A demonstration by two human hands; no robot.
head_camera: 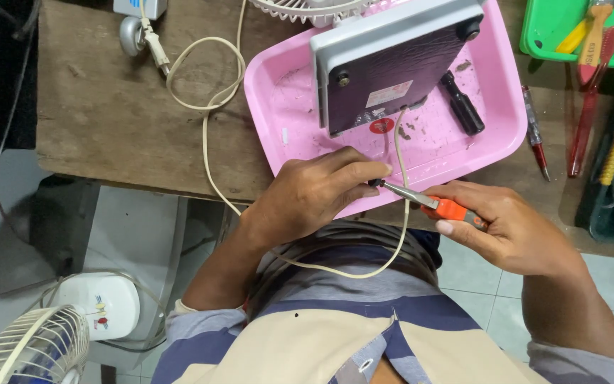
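Note:
My left hand [314,195] pinches a small dark part [374,183] at the front edge of a pink tray [286,107]. My right hand [509,227] grips orange-handled pliers [435,206], whose metal tip meets that dark part. A cream power cord [401,213] loops down between my hands and over my lap. On the tray lies a fan base [392,64] turned bottom-up, dark underside with round feet and a sticker. A black screwdriver handle [462,104] lies beside it on the tray.
The tray rests on a worn wooden table [115,107]. A red screwdriver [536,139] and other tools lie at right, with a green tray [548,35] behind. A white plug [154,43] lies far left. Another fan [44,341] stands on the floor.

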